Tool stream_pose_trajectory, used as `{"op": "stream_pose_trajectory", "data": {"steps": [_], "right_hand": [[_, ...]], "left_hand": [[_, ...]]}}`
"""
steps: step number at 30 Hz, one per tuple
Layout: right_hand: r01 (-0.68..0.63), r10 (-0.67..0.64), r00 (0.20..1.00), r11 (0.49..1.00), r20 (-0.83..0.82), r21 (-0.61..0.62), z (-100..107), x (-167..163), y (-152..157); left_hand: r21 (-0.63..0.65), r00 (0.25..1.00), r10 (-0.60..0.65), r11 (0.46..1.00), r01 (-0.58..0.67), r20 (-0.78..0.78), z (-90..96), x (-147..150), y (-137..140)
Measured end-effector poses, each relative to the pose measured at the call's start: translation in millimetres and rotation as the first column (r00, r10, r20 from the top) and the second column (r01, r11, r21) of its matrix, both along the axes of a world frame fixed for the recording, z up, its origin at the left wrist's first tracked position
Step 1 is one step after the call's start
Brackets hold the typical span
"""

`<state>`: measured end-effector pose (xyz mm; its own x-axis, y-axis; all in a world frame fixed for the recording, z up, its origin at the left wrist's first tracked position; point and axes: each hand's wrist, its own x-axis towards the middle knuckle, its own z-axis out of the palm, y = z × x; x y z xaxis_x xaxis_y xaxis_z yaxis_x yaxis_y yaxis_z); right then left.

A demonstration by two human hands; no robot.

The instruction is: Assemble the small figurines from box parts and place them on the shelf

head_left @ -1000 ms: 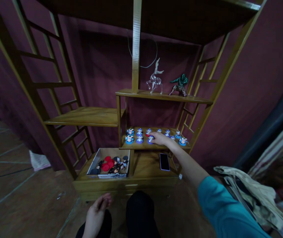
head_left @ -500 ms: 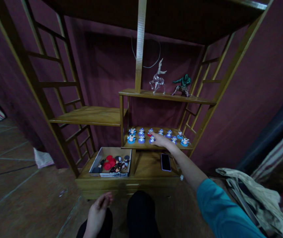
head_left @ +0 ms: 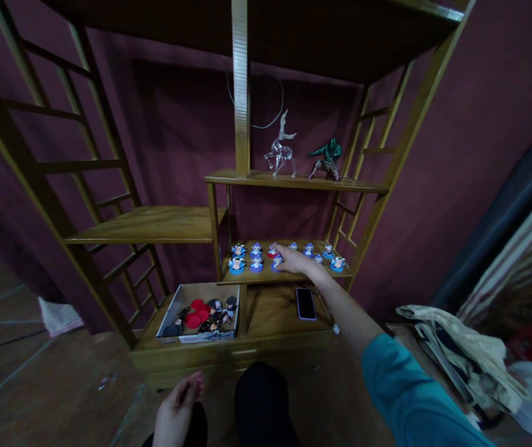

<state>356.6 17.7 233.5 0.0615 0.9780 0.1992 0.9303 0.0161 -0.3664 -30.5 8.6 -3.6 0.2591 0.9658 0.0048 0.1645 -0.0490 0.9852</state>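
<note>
My right hand (head_left: 292,259) reaches onto the low right shelf (head_left: 266,278), among small toy figurines in two rows. At its fingertips is a figurine with a red base (head_left: 272,251); the fingers close on it and partly hide it. Just under the hand stands a purple-based figurine (head_left: 277,262), also partly covered. Other figurines on blue and purple bases stand to both sides, such as a blue-based figurine (head_left: 236,265) at the left end. My left hand (head_left: 178,400) hovers low by my knee, its fingers curled together with nothing visible in them.
An open cardboard box (head_left: 169,313) with red discs and dark-based figurines stands on the bottom shelf. Right of it lies a phone (head_left: 306,304). Above are a clear deer ornament (head_left: 280,152) and a green-topped figure (head_left: 328,158). Cloth (head_left: 456,347) lies at the right.
The view has shifted, so the shelf sits further left. The red-based figurine shows more clearly at my right fingertips. My left hand stays low by the knee.
</note>
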Motion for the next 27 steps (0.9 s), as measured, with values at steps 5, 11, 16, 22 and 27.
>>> {"op": "stream_pose_trajectory", "data": {"steps": [5, 11, 16, 22, 27], "right_hand": [[0.041, -0.044, 0.999, 0.972, 0.009, 0.23, 23, 32, -28], [0.223, -0.221, 0.975, 0.937, -0.037, 0.27, 7, 86, -65], [0.288, -0.261, 0.957, 0.887, -0.123, 0.361, -8, 103, -91], [0.338, -0.226, 0.933, 0.822, -0.281, 0.458, -47, 56, -122], [0.376, -0.236, 0.872, 0.883, -0.429, 0.28, -130, -14, -136]], "left_hand": [[-0.009, 0.999, 0.021, 1.0, -0.021, -0.028, 7.7, 0, -1], [-0.019, 0.999, 0.029, 0.999, -0.03, -0.037, 11.3, 2, -1], [0.008, 0.997, 0.022, 1.0, -0.021, -0.072, 2.7, 0, 1], [0.024, 0.995, 0.06, 0.998, -0.058, -0.085, -5.9, -9, 1], [0.042, 0.994, 0.067, 0.997, -0.064, -0.087, -4.4, -18, -1]]}}
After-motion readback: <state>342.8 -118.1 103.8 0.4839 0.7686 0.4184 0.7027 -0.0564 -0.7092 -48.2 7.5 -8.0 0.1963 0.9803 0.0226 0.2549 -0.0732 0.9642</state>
